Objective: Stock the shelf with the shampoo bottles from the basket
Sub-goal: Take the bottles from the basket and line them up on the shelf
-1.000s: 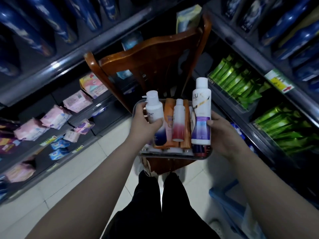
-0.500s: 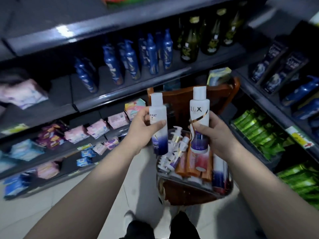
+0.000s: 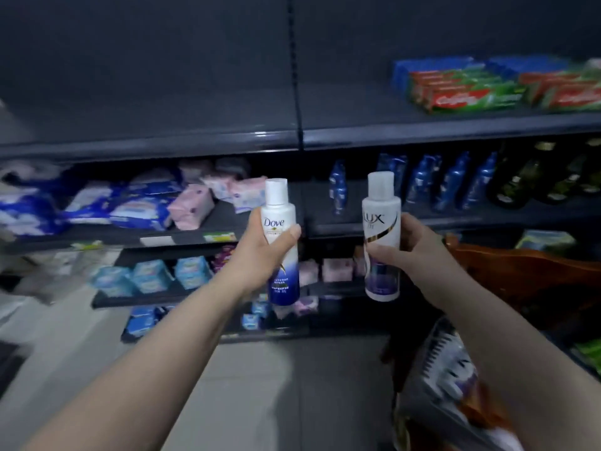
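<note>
On the far left, we see dark store shelves holding soft packs (image 3: 136,206) in blue, white and pink, blurred by motion. Moving right, our left hand (image 3: 260,255) is wrapped around a white and blue Dove bottle (image 3: 282,242), held upright in the air, well short of any shelf. Just beside it, our right hand (image 3: 413,252) grips a white and purple Lux bottle (image 3: 381,236), also upright and lifted. Above both bottles runs a wide upper shelf (image 3: 195,125) that looks bare along its left and middle stretch. Further right on it lie red and green toothpaste boxes (image 3: 471,89). One level lower stand blue bottles (image 3: 455,180) and dark glass bottles (image 3: 520,177). At the lower right, the basket (image 3: 448,362) rests on a wooden chair (image 3: 520,271), with more bottles inside, though blur hides their number. We judge the step to be carrying two bottles from basket to shelf. Next, each bottle needs raising to a free spot, standing on its base, then letting go.
</note>
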### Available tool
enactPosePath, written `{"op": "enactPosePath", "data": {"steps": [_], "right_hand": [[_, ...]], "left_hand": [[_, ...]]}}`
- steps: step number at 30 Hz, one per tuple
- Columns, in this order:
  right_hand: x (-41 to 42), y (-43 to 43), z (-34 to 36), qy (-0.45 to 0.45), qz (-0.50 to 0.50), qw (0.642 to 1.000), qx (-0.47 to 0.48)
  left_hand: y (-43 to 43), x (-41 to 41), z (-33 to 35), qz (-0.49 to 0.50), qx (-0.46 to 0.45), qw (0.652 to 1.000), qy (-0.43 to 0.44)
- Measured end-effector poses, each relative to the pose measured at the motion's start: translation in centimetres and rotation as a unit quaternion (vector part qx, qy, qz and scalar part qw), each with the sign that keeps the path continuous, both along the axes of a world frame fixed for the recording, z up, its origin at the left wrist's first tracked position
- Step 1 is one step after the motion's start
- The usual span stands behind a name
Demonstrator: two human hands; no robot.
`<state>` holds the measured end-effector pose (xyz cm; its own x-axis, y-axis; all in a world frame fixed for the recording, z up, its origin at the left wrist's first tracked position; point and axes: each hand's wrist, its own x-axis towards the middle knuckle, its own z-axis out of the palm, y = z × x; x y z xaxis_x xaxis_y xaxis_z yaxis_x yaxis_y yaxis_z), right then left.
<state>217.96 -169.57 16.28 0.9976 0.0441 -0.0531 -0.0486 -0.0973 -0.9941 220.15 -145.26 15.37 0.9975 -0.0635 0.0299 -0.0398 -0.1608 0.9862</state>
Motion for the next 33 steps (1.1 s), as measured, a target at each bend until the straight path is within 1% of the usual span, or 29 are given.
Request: {"op": "enactPosePath", "data": {"steps": [2, 4, 6, 9, 16, 20, 24, 28, 33], "right_hand": [[1.3, 4.1, 1.4, -0.023, 0.024, 0.999, -0.001], [2.6, 7.9, 2.9, -0.046, 0.056, 0.997, 0.0], [3.9, 11.7, 4.5, -0.067, 0.085, 0.994, 0.001], [6.1, 16.9, 6.8, -0.098, 0.113, 0.989, 0.019], [12.2, 27.6, 11.5, -0.168, 0.178, 0.969, 0.04], [16.3, 32.5, 13.3, -0.199, 0.203, 0.957, 0.049], [20.8, 36.5, 14.2, -0.204, 0.226, 0.95, 0.066], [24.5, 39.8, 14.5, -0.216, 0.235, 0.945, 0.068], [27.9, 43.3, 13.9, -0.203, 0.237, 0.948, 0.056]], "left_hand": [[4.5, 0.2, 1.3, 0.013, -0.029, 0.999, 0.01], [8.7, 0.5, 2.5, 0.032, -0.079, 0.996, 0.018], [12.7, 0.7, 3.6, 0.058, -0.092, 0.994, 0.012], [18.2, 1.1, 5.7, 0.097, -0.07, 0.993, -0.001], [29.1, 3.7, 10.7, 0.181, -0.052, 0.976, -0.112], [33.9, 6.3, 13.0, 0.22, -0.024, 0.964, -0.145], [37.7, 9.2, 14.4, 0.252, -0.006, 0.955, -0.159], [40.5, 11.9, 14.8, 0.274, -0.019, 0.947, -0.165], [43.6, 15.6, 14.6, 0.268, -0.021, 0.95, -0.161]]}}
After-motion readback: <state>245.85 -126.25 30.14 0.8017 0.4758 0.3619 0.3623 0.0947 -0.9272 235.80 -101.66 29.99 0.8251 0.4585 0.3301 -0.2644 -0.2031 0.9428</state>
